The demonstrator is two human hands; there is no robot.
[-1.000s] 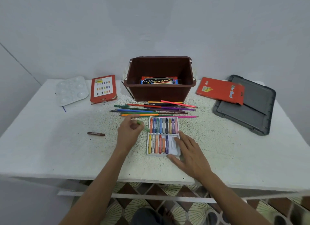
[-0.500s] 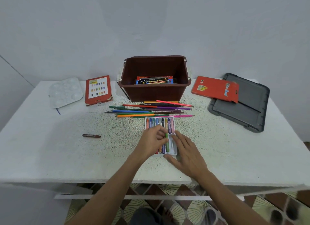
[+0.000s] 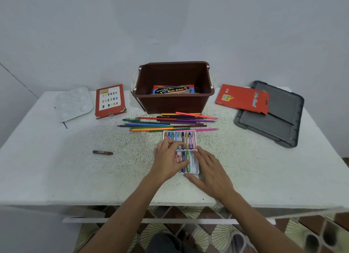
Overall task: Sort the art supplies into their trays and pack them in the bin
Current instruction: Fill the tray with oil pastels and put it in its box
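Fingers point(image 3: 175, 144) of the left hand point(image 3: 168, 159) are lying fairly straight across the crayons, gripping nothing and seemingly pressing them flat into their grooves. The right hand point(image 3: 209, 169), fingers straight too, is resting against the near right corner of the crayon tray point(image 3: 194, 163), probably bracing it against sliding. That tray is sitting on the table point(image 3: 56, 167) just before the person; its far row is looking full, while the near row is showing a green crayon point(image 3: 188, 159) and bare slots beside it. A brown crayon point(image 3: 102, 152) is lying loose, well apart to the left. Coloured pencils point(image 3: 166, 123) are waiting unsorted between tray and bin point(image 3: 172, 103), which is holding only a paint box point(image 3: 172, 89).
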